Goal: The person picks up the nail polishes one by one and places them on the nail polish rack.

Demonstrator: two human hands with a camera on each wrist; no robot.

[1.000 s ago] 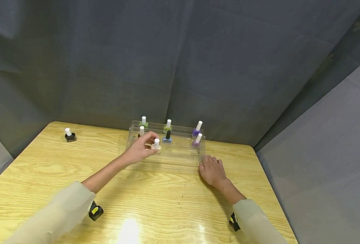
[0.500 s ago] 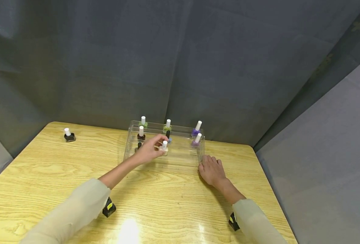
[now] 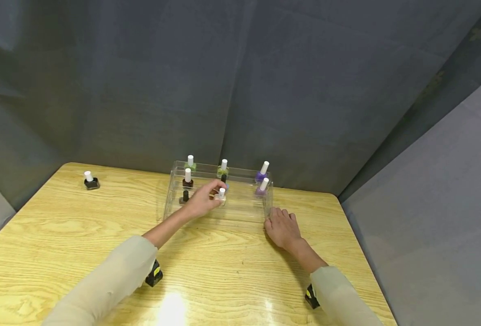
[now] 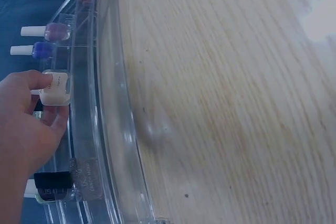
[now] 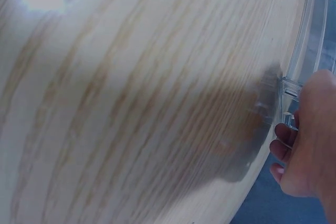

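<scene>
My left hand [image 3: 201,201] pinches a cream nail polish bottle [image 4: 55,88] with a white cap between thumb and fingers. It holds the bottle upright over the middle of the lower steps of a clear tiered rack [image 3: 242,212]. Behind the fingers, a blue bottle with a black cap [image 3: 223,178] is partly hidden. My right hand [image 3: 284,228] grips the rack's right front corner, its fingers [image 5: 283,150] curled at that end. On the left steps stand a black-capped bottle [image 3: 185,198], a dark brown one [image 3: 188,182] and a green one [image 3: 190,165].
A yellow-green bottle [image 3: 223,171] stands at the rack's back middle; purple [image 3: 261,176] and lilac [image 3: 262,190] bottles lean on its right. One black bottle [image 3: 91,183] with a white cap stands apart on the wooden table [image 3: 232,267]. A dark curtain [image 3: 163,90] hangs behind.
My left hand has carried the cream bottle a little to the right along the rack, uncovering the black-capped bottle at front left. The right hand keeps its place at the corner.
</scene>
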